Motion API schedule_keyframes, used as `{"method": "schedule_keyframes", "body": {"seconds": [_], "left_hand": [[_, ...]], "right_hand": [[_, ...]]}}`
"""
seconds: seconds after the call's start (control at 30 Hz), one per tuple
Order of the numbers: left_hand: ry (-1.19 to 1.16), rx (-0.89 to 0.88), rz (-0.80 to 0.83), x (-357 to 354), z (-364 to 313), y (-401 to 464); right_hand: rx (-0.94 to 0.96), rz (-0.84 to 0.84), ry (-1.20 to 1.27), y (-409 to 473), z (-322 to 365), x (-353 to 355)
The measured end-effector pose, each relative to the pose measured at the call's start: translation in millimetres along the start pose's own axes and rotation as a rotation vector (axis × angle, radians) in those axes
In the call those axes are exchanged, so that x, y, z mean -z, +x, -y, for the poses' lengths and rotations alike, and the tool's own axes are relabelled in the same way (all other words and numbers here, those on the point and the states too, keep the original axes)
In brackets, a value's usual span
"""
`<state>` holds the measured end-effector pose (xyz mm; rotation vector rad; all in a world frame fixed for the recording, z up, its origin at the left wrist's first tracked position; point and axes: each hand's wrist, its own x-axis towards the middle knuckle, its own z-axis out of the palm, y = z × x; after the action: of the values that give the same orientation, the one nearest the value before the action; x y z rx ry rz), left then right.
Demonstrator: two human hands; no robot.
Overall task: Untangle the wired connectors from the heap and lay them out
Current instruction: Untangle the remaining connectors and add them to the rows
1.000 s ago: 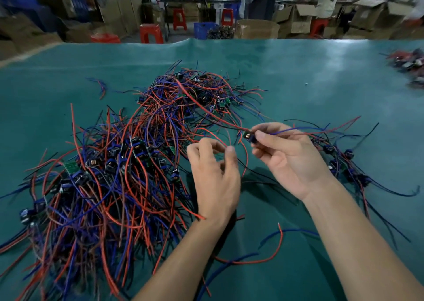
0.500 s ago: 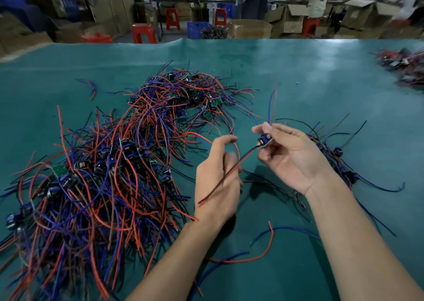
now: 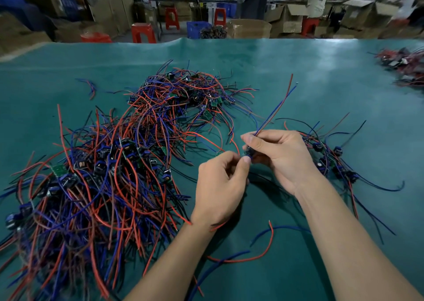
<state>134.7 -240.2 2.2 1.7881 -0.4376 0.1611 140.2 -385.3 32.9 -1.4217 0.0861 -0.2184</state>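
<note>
Item: one wired connector (image 3: 249, 152), lifted clear of the heap (image 3: 110, 170), being held above the desk (image 3: 286, 71) between both hands.
Right hand (image 3: 282, 156): fingers curling round the connector body, its red and blue leads (image 3: 277, 108) standing up past the fingertips, likely to keep them out of the tangle.
Left hand (image 3: 220, 186): thumb and forefinger pinching at the connector's underside, probably steadying it.
Laid-out group (image 3: 330, 160): lying just right of the hands, apparently the destination.
Heap: sitting at left, largely unsorted.
</note>
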Motion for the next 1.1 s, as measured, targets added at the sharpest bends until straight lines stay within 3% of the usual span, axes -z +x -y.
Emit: {"method": "schedule_keyframes", "body": {"seconds": [0.27,0.47,0.67,0.83,0.9,1.03,1.1], "left_hand": [[0.029,0.038,0.044,1.3,5.0,2.2],[0.064,0.011,0.045,1.2,4.2,2.1],[0.060,0.008,0.052,0.4,1.8,1.3],[0.031,0.034,-0.038,0.4,4.7,3.3],[0.000,0.041,-0.073,0.2,4.9,3.7],[-0.037,0.043,-0.107,1.0,2.5,3.5],[-0.018,0.032,-0.108,2.0,1.5,4.4]], "right_hand": [[0.187,-0.187,-0.198,4.0,-2.9,3.7],[0.322,-0.513,-0.227,9.0,0.3,23.4],[0.426,-0.819,-0.166,10.7,3.9,43.2],[0.391,-1.073,0.045,7.8,15.7,49.8],[0.271,-0.966,-0.032,6.3,15.9,43.7],[0.075,-0.196,-0.298,-1.2,4.0,6.9],[0.066,0.049,-0.347,-5.4,-1.9,-4.8]]}}
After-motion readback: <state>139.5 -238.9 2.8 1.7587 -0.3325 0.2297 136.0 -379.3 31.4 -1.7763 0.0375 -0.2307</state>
